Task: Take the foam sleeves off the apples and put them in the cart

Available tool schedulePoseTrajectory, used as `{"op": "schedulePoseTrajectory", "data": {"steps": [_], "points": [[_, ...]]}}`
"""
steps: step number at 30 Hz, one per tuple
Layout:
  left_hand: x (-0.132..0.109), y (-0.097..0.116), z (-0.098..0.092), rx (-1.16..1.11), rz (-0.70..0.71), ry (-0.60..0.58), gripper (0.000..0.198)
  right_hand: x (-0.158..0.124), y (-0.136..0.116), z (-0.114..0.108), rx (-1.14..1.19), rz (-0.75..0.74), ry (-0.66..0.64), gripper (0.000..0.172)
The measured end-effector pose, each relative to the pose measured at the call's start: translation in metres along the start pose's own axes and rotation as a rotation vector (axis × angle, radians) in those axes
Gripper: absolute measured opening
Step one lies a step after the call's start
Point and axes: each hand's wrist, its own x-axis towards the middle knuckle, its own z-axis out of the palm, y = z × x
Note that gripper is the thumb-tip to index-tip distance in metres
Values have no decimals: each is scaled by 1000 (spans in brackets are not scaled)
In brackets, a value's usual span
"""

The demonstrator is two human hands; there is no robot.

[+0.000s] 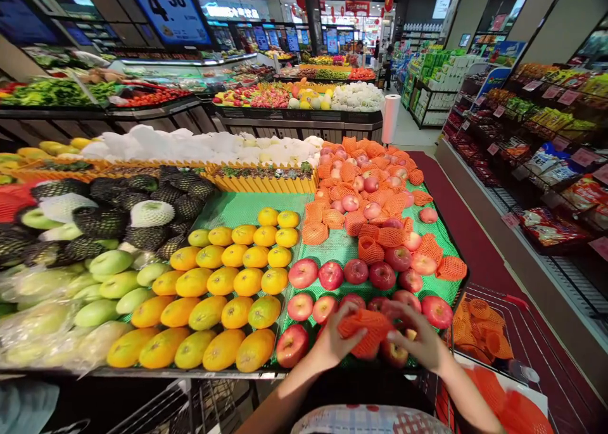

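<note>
- The left hand (338, 338) is pinching an orange net (365, 334).
- The right hand (420, 338) is holding its fingers spread just beside it; blur is hiding any touch.
- The orange net is hanging between both hands, over red apples (356, 271) on the counter (228, 374).

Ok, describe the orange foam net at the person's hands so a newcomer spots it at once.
Start at the green-lined produce stand and find the red apples at its near right. Over the front ones, the left hand holds the orange foam net, the right hand close beside it. Unlike the apples around it, it is mesh, and it alone is in a hand's grip.
</note>
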Motion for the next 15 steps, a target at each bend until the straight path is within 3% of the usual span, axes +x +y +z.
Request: {"op": "schedulePoseTrajectory", "data": {"steps": [2,3,6,8,10,12,15], "points": [[0,3,14,31,-20,-230,43,-18,4,3,-15,62,-10,55],[1,4,19,34,-20,-315,49,-28,11,-9,-59,96,63,54],[6,6,21,19,24,-424,58,-73,50,-87,-323,273,509,56],[10,4,15,15,50,-426,53,-119,86,-147,-662,623,811,46],[13,1,5,31,52,-398,47,-171,124,-185,-868,929,926,46],[14,-2,-4,65,44,-358,45,-217,158,-190,-878,1128,979,49],[12,-3,-14,115,40,-318,42,-262,196,-146,-832,1276,1019,51]]}}
